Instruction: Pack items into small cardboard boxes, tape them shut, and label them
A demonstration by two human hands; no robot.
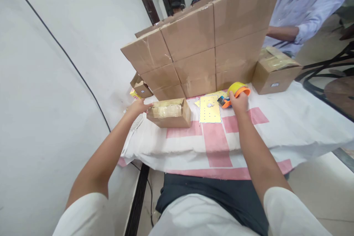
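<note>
My left hand [139, 106] rests at the left end of a taped cardboard box [170, 118], its thumb stretched over the top edge. Shiny tape covers part of that box's top. My right hand [239, 102] grips an orange tape dispenser [226, 104] with a yellow roll of tape on it, close above the table. Just left of the dispenser lies a yellow dotted card [210, 114] with a small white scrap on it, and a second yellow sheet shows partly behind.
A tall cardboard panel [193, 51] stands across the table. Another taped box [272, 77] sits at the right, and a smaller open box [142, 86] at the left. A pink and white cloth [218, 143] covers the table. Behind the panel's right end is a person [309, 11].
</note>
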